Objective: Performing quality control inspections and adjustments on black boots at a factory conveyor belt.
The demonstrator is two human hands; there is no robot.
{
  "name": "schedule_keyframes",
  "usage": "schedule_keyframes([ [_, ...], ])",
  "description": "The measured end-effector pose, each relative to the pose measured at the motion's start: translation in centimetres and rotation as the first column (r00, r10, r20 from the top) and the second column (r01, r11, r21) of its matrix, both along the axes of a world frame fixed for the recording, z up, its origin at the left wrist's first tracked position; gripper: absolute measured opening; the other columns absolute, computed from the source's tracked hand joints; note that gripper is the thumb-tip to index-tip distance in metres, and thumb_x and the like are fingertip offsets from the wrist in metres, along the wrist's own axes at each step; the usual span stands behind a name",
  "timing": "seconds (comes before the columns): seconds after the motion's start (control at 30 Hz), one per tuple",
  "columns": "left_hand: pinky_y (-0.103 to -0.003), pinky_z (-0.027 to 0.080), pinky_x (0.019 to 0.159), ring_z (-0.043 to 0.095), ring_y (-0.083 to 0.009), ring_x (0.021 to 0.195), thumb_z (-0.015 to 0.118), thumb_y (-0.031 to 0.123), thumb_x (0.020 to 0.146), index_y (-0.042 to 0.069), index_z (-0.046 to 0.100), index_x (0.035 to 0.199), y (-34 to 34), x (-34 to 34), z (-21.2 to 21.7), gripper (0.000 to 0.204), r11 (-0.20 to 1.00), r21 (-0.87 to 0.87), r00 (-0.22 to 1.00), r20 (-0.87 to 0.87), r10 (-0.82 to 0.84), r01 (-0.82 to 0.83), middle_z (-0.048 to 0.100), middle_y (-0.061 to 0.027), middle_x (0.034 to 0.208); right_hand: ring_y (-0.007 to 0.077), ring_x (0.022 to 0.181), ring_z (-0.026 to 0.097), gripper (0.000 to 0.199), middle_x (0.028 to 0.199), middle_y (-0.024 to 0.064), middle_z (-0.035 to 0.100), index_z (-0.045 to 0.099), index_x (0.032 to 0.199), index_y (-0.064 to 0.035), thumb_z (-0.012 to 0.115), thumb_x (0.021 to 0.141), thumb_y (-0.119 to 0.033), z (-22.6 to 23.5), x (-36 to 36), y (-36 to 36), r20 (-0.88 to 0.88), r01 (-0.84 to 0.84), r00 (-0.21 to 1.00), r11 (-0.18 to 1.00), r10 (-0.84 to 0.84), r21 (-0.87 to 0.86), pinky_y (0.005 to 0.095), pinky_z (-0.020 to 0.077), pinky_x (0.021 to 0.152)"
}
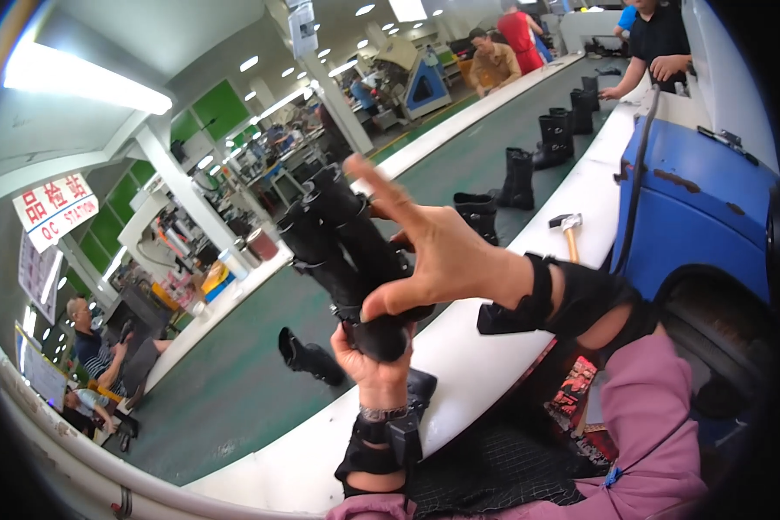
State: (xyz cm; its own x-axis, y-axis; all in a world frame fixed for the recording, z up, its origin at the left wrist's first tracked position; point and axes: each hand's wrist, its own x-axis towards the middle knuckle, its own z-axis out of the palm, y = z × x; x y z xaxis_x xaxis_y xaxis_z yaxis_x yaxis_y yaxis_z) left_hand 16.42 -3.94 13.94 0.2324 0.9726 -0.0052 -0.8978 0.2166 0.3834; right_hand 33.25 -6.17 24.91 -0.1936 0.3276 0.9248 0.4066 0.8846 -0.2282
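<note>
A pair of black ankle boots is held up over the front edge of the green belt, shafts slanting up and left, toes toward me. My left hand grips them from below, around the toe end. My right hand is spread beside them, its thumb touching the lower part of a boot and its index finger raised and blurred. The boots hide part of its other fingers. One black boot lies on its side on the belt to the left. Another dark boot shows partly behind my left wrist.
Several black boots stand along the green belt toward the far right. A hammer lies on the white ledge, near a blue machine. Co-workers sit or stand at the far side, the left and the far right end.
</note>
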Motion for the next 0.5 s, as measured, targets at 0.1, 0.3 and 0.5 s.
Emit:
schedule_keyframes([
  [0.1,-0.039,0.052,0.083,0.063,-0.0251,0.091,0.055,0.038,0.078,0.007,0.059,0.103,0.3,1.0,-0.8,0.04,0.988,0.132,0.996,-0.023,0.09,-0.086,0.064,-0.0089,0.1,0.0401,0.1,0.062,0.125,0.114,0.0303,0.057,0.003,0.142,0.0059,0.076,0.063,-0.058,-3.3,1.1,-1.2,-0.246,-0.044,0.968,0.923,-0.056,-0.381,0.037,0.049,0.085],
  [0.3,-0.039,0.051,0.089,0.063,-0.0272,0.097,0.055,0.033,0.085,0.003,0.049,0.123,-0.9,2.9,-0.6,0.048,0.96,0.278,0.997,-0.059,0.058,-0.039,0.061,-0.0131,0.113,0.0382,0.094,0.061,0.077,0.099,0.0242,0.061,0.046,0.113,0.0043,0.079,0.06,-0.041,-3.1,0.5,-0.3,-0.426,-0.099,0.889,0.839,-0.167,-0.535,0.038,0.0455,0.084],
  [0.5,-0.041,0.039,0.105,0.048,-0.0271,0.122,0.06,0.033,0.085,0.009,0.034,0.139,-1.1,5.8,-3.2,0.065,0.954,0.27,0.98,-0.108,0.166,-0.132,0.047,-0.0112,0.135,0.0207,0.106,0.062,0.055,0.115,0.0145,0.063,0.05,0.126,0.0004,0.069,0.075,-0.013,-5.7,3.1,3.4,-0.542,-0.343,0.828,0.892,0.14,-0.293,0.0321,0.0451,0.096],
])
